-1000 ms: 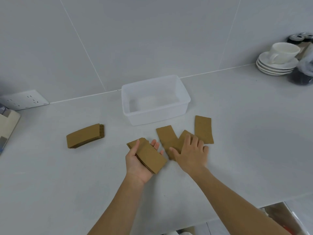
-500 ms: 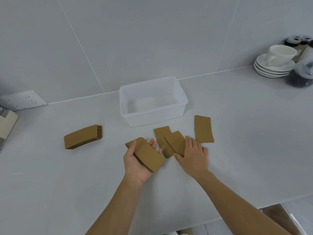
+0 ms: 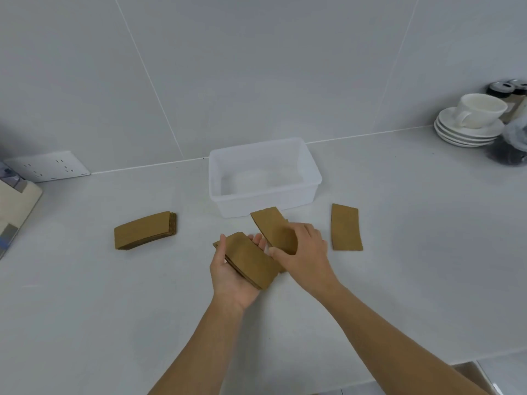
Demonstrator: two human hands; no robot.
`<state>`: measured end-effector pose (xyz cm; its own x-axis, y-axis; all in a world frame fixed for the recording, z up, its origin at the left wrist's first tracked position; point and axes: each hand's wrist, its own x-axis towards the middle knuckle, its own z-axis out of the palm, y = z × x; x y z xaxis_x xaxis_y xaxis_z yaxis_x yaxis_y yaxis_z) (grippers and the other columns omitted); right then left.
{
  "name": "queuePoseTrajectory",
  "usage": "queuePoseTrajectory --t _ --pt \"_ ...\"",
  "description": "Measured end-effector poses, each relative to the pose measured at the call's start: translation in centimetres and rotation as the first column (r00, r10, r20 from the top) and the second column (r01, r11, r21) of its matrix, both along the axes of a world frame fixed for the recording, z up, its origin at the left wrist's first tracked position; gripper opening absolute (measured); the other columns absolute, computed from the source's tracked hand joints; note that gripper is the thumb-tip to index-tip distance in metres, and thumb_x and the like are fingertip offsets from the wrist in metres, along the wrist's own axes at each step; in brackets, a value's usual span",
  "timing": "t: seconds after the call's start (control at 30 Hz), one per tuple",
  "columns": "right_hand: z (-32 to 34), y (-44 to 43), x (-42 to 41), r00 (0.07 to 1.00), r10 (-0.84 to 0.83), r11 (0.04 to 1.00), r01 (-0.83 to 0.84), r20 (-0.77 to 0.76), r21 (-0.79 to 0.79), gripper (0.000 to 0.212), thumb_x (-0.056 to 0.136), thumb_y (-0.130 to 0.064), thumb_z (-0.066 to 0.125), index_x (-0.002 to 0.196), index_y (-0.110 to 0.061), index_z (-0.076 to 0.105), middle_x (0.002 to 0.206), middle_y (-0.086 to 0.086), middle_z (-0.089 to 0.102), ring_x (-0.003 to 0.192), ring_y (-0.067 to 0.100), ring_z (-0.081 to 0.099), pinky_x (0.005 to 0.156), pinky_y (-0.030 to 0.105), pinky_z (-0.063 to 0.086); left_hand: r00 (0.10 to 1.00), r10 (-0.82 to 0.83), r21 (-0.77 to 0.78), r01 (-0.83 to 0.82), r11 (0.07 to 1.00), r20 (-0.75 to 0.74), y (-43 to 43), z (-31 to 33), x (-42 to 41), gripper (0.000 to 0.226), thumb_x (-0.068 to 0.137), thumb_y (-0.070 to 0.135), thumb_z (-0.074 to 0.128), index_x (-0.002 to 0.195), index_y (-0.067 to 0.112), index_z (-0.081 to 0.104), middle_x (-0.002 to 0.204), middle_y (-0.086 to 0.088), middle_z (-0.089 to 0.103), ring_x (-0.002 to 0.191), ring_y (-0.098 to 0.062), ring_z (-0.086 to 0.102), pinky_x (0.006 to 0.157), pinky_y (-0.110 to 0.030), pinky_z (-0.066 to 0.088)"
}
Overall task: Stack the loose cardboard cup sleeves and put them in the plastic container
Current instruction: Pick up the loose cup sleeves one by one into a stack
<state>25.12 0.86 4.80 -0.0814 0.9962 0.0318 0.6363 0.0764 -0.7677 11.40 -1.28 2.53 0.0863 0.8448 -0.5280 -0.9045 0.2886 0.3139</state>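
Note:
My left hand (image 3: 232,276) lies palm up just above the counter and holds a small stack of brown cardboard sleeves (image 3: 251,260). My right hand (image 3: 303,256) grips one loose sleeve (image 3: 273,228), lifted and tilted beside that stack. Another loose sleeve seems to lie under my right hand, mostly hidden. A single sleeve (image 3: 345,227) lies flat to the right. A separate neat pile of sleeves (image 3: 145,230) rests on the counter at the left. The clear plastic container (image 3: 310,169) stands just behind my hands with nothing in it.
Stacked white saucers with a cup (image 3: 470,121) and dark jars (image 3: 506,88) crowd the back right corner. A wall socket (image 3: 47,166) and a beige appliance (image 3: 14,208) sit at the left edge. The counter's front edge runs along the lower right.
My right hand has picked a loose sleeve up off the counter and brought it left toward the stack in my left hand. The left hand has barely moved.

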Motion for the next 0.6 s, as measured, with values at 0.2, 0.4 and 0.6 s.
queuePoseTrajectory --t 0.2,0.4,0.6 --pt "0.8 -1.5 -2.8 0.99 0.131 0.989 -0.134 -0.055 -0.057 0.054 0.076 -0.038 0.064 0.125 -0.023 0.045 0.128 -0.003 0.044 0.12 0.015 0.036 0.105 0.032 0.027 0.996 -0.013 0.11 0.022 0.994 -0.086 -0.4 0.1 -0.6 0.067 0.063 0.061 0.066 0.108 0.011 0.07 0.11 -0.013 0.071 0.101 -0.032 0.067 0.082 -0.045 0.055" --pt "-0.2 -2.1 -3.9 0.97 0.244 0.969 -0.244 -0.008 -0.036 0.051 0.076 -0.035 0.063 0.123 -0.023 0.047 0.132 -0.007 0.043 0.121 0.012 0.033 0.1 0.026 0.022 1.0 0.004 0.159 -0.002 0.987 -0.012 -0.8 0.3 -0.7 0.055 0.071 0.05 0.064 0.104 0.006 0.07 0.106 -0.011 0.071 0.1 -0.029 0.067 0.075 -0.041 0.057" --pt "-0.9 -2.4 -4.4 0.954 0.295 0.955 -0.293 0.059 -0.045 0.05 0.076 -0.037 0.062 0.122 -0.023 0.048 0.125 -0.006 0.046 0.119 0.013 0.035 0.098 0.026 0.022 0.999 0.014 0.108 -0.009 0.994 -0.045 -0.9 -0.1 -0.9 0.048 0.07 0.04 0.068 0.108 0.011 0.063 0.121 -0.005 0.067 0.109 -0.024 0.064 0.078 -0.041 0.055"
